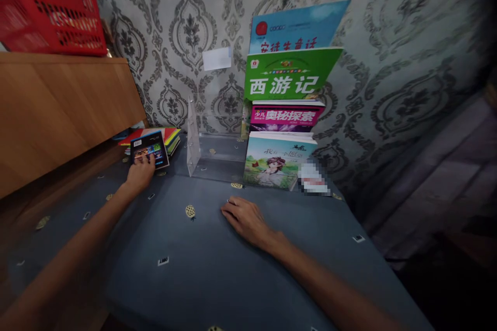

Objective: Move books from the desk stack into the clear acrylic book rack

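Observation:
My left hand [141,169] reaches to the left, its fingers spread on the lower part of a dark book [149,147]. That book lies on top of a stack of books [173,139] with red and yellow covers. On the grey-blue cloth, my right hand [244,217] rests palm down with nothing seen in it, fingers loosely bent and slightly apart. Behind it stands a clear acrylic rack [193,137]. At the rack's right side, books stand in rows: a light green-blue one [272,160] in front, then a magenta one [287,116], a green one [291,75] and a blue one [298,26].
A red plastic basket [58,10] stands on a wooden cabinet [66,108] at the left. Patterned wallpaper with a small white paper [217,59] is behind the rack. The cloth-covered surface [202,279] has an edge sloping down at the right.

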Available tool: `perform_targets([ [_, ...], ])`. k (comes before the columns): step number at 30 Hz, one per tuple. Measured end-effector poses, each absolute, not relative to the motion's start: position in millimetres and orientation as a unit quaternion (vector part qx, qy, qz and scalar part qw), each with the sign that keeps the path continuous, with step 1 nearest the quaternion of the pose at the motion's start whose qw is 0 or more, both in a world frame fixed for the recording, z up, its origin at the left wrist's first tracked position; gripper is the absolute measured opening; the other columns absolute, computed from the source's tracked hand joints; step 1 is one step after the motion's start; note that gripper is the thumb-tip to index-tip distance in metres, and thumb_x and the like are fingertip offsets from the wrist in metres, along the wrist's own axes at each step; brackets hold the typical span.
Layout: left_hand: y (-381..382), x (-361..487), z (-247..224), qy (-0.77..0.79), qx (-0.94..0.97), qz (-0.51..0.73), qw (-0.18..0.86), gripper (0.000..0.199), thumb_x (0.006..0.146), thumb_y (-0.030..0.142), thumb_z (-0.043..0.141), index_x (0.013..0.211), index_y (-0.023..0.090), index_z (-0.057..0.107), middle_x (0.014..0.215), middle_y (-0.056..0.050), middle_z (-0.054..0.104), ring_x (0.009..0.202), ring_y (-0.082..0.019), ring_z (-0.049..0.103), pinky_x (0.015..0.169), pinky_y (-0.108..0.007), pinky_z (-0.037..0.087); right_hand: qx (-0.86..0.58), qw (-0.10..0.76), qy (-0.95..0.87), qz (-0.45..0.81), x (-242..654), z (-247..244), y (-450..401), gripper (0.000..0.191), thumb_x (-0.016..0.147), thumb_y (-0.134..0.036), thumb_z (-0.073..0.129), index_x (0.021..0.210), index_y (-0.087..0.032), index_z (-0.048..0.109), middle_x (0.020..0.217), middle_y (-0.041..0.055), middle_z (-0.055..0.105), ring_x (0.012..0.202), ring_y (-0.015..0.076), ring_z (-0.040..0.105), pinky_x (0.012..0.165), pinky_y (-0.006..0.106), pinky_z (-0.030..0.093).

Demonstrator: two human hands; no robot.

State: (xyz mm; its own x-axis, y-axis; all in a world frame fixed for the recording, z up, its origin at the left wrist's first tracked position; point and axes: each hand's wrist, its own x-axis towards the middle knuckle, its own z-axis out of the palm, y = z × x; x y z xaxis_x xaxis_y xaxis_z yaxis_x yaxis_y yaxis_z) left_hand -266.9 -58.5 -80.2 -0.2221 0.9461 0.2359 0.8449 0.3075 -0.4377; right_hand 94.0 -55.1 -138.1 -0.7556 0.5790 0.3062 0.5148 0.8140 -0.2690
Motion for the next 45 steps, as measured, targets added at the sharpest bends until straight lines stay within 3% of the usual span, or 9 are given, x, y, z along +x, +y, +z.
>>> perform_targets([
  [7,-90.3,-239.7,-83.3,-0.779,-0.574,0.143,0.206,0.058,0.089,0.007,0.037,0.147,0.001,0.044,0.135,-0.037,0.055,0.113,-0.04,0.066,0.083,-0.046,0.058,-0.292,0.177,-0.937,0.075,92.4,-138.3,-54.2,0.019,0.102,-0.02,0.053,0.095,-0.016,0.07,0.093,0.0066,0.066,0.085,0.0177,0.062,0.072,0.028,0.043],
  [12,-114.2,-215.2,-80.3,-0.754,-0.602,0.195,0.176,0.054,0.089,0.0,0.032,0.14,-0.006,0.051,0.115,-0.035,0.068,0.099,-0.034,0.074,0.082,-0.041,0.059,-0.289,0.174,-0.938,0.078,92.3,-135.7,-54.8,0.019,0.102,-0.021,0.053,0.099,-0.015,0.071,0.094,0.0073,0.066,0.087,0.0177,0.062,0.075,0.027,0.042],
  [19,-134.4,-156.9,-70.8,-0.672,-0.692,0.257,0.064,0.04,0.088,0.0,0.039,0.103,0.006,0.076,0.108,-0.026,0.074,0.102,-0.034,0.073,0.085,-0.042,0.057,-0.287,0.182,-0.936,0.094,93.2,-134.8,-57.0,0.018,0.102,-0.022,0.054,0.099,-0.015,0.071,0.096,0.0067,0.065,0.086,0.0164,0.06,0.076,0.027,0.042],
  [23,-156.9,-95.9,-63.3,-0.646,-0.737,0.196,0.025,0.033,0.096,0.029,0.051,0.115,0.012,0.072,0.095,-0.022,0.075,0.092,-0.035,0.075,0.077,-0.041,0.057,-0.314,0.23,-0.911,0.139,94.3,-134.5,-56.0,0.024,0.105,-0.027,0.048,0.099,-0.016,0.068,0.095,0.0053,0.066,0.085,0.0155,0.06,0.078,0.026,0.042],
  [26,-168.0,-69.9,-62.0,-0.607,-0.787,0.107,-0.012,0.039,0.097,0.048,0.051,0.123,0.025,0.068,0.1,-0.014,0.077,0.092,-0.031,0.075,0.079,-0.04,0.057,-0.354,0.291,-0.869,0.185,95.3,-134.0,-52.3,0.034,0.108,-0.028,0.039,0.089,-0.016,0.064,0.087,0.0035,0.064,0.081,0.0147,0.058,0.078,0.026,0.041],
  [30,-161.3,-84.3,-68.4,-0.64,-0.762,0.083,0.044,0.041,0.096,0.037,0.056,0.136,0.029,0.059,0.141,-0.012,0.062,0.126,-0.03,0.062,0.092,-0.04,0.057,-0.376,0.3,-0.853,0.205,96.6,-133.0,-49.8,0.037,0.108,-0.028,0.04,0.079,-0.017,0.06,0.078,0.0011,0.062,0.077,0.0145,0.055,0.076,0.026,0.04],
  [33,-155.0,-109.1,-77.5,-0.703,-0.696,0.132,0.064,0.049,0.097,0.039,0.054,0.144,0.027,0.052,0.152,-0.015,0.051,0.123,-0.034,0.063,0.085,-0.042,0.059,-0.364,0.283,-0.867,0.19,97.6,-130.8,-53.0,0.034,0.108,-0.03,0.042,0.084,-0.017,0.063,0.083,0.0021,0.064,0.078,0.0145,0.056,0.076,0.026,0.04],
  [38,-164.1,-124.8,-91.0,-0.706,-0.694,0.14,0.026,0.048,0.101,0.04,0.041,0.147,0.029,0.048,0.136,-0.013,0.062,0.109,-0.029,0.069,0.079,-0.039,0.059,-0.335,0.251,-0.894,0.162,99.4,-125.5,-61.0,0.034,0.107,-0.032,0.043,0.086,-0.017,0.065,0.087,0.0031,0.065,0.08,0.0149,0.056,0.077,0.026,0.041],
  [45,-167.6,-110.9,-95.3,-0.688,-0.715,0.106,0.064,0.038,0.098,0.04,0.047,0.128,0.024,0.063,0.12,-0.013,0.065,0.103,-0.028,0.068,0.077,-0.036,0.056,-0.331,0.262,-0.891,0.165,116.3,-124.4,-65.6,0.03,0.106,-0.027,0.046,0.086,-0.017,0.066,0.083,0.0019,0.064,0.078,0.0144,0.057,0.075,0.025,0.041],
])
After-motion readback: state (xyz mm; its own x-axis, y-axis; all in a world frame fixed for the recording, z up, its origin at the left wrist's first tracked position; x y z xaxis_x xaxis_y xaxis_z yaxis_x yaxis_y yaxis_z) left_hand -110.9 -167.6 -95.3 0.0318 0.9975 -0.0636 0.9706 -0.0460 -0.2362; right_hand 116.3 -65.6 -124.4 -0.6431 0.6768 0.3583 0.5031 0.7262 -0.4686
